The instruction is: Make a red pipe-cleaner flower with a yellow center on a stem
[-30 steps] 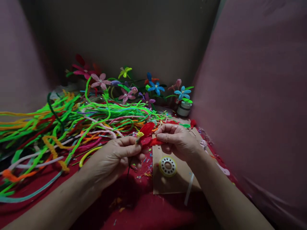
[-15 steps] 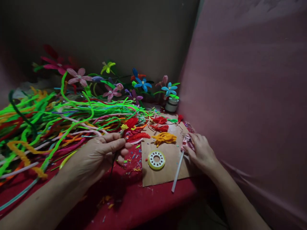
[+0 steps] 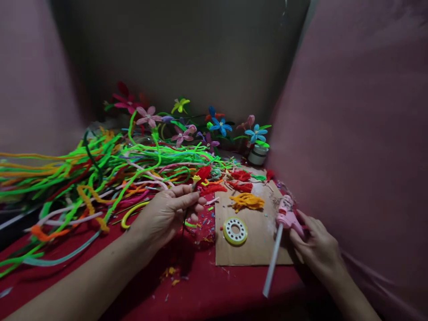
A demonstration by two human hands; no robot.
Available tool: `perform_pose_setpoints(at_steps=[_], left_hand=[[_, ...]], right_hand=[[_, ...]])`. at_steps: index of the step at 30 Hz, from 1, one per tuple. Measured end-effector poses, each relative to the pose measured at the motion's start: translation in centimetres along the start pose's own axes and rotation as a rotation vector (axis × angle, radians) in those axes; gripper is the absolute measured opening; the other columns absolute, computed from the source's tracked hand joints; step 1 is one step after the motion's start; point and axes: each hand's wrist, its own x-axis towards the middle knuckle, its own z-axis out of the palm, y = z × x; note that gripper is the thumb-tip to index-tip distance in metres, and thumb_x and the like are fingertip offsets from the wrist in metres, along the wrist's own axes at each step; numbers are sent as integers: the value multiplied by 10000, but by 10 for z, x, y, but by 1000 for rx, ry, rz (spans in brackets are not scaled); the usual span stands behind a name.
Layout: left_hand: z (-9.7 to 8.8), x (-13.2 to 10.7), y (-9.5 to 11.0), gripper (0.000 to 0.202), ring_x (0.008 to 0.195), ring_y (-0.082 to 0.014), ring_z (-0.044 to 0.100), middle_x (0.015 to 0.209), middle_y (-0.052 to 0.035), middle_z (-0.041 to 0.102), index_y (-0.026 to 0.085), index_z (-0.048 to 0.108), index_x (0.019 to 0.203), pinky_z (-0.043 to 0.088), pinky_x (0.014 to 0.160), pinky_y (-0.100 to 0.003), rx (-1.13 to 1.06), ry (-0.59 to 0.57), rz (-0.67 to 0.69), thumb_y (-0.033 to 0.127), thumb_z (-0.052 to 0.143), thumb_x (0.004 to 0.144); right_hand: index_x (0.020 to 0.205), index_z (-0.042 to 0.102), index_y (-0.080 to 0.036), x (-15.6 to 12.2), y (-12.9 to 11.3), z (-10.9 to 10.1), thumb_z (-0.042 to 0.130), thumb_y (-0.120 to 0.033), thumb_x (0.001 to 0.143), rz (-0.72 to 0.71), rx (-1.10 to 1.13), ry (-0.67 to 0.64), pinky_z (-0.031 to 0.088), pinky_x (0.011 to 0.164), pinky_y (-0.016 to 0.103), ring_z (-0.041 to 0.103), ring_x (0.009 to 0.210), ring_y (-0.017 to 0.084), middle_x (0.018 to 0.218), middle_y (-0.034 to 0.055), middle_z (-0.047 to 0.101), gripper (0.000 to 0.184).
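Between the thumb and fingers of my left hand [image 3: 175,207] is a pipe-cleaner flower [image 3: 201,174] with a yellow centre, one red petal and a thin dark stem hanging down. My right hand [image 3: 314,240] is wrapped round the handle of a pink glue gun [image 3: 285,215] at the right edge of the cardboard. A long translucent glue stick [image 3: 273,263] juts from its back toward me. Loose red petals [image 3: 240,186] and a bundle of orange petals [image 3: 247,201] lie near the hands. A roll of yellow tape [image 3: 235,231] lies flat on the cardboard [image 3: 257,254].
A large heap of coloured pipe cleaners [image 3: 133,165] covers the left side of the red cloth [image 3: 200,290]. Finished flowers [image 3: 149,117] stand along the back, near a small jar [image 3: 258,154]. A pink sheet [image 3: 361,125] hangs close on the right.
My right hand has lifted the glue gun and drawn it toward me, so more of it shows. The view has shifted left; my left hand still holds the flower.
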Motion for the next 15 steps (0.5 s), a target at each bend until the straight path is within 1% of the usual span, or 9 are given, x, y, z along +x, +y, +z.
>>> perform_pose_setpoints(at_steps=[2,4,5,6,7,8,10,12,15], left_hand=[[0,-1,0,89,495,-108,620,609,-33,657,123,614,688,471,399,-150,-1,-15,56,43,637,720],[1,-3,1,70,500,-106,621,614,-22,664,127,628,688,474,423,-152,8,-27,134,80,679,696],[2,-4,2,69,500,-104,618,609,-14,663,130,635,689,477,437,-156,15,-29,184,100,697,683],[3,-6,3,71,503,-101,615,604,-7,661,133,644,691,481,454,-160,27,-26,238,117,710,674],[4,-7,4,71,507,-96,610,602,-1,660,136,651,694,483,473,-164,42,-18,293,131,718,669],[5,-9,5,70,511,-91,603,602,4,659,140,657,696,483,487,-166,58,-7,343,141,721,668],[6,-12,8,66,517,-78,585,598,16,652,146,661,684,475,503,-161,89,22,429,151,724,666],[6,-13,11,64,515,-68,568,589,24,644,148,658,671,466,509,-156,119,54,477,155,722,671],[4,-11,14,65,510,-67,561,575,28,641,153,653,664,449,493,-152,141,78,503,157,717,677]], right_hand=[[1050,660,-170,-3,-17,-7,692,-382,637,258,312,-75,510,604,338,629,715,235,929,104,691,466],[1024,666,-157,-4,-40,-14,695,-426,642,325,444,-85,468,441,285,613,555,201,803,97,703,468],[1008,673,-155,-4,-53,-17,727,-409,613,384,597,-117,455,414,274,609,525,196,780,104,706,472],[1003,678,-163,-3,-66,-19,737,-399,604,419,751,-150,471,429,276,620,535,200,785,113,711,467],[994,684,-179,-3,-79,-19,725,-399,625,429,875,-190,487,451,278,636,570,208,799,118,714,432],[974,693,-190,-1,-90,-19,712,-412,637,428,960,-246,484,436,276,636,561,210,792,121,716,404],[971,696,-210,1,-110,-16,708,-415,647,395,1064,-345,468,410,264,621,524,191,808,114,720,384],[962,701,-208,2,-125,-11,701,-427,663,348,1093,-405,489,449,280,629,544,197,801,111,721,371],[912,714,-194,4,-137,-3,666,-460,701,217,1037,-469,524,577,323,647,641,223,788,106,713,343]])
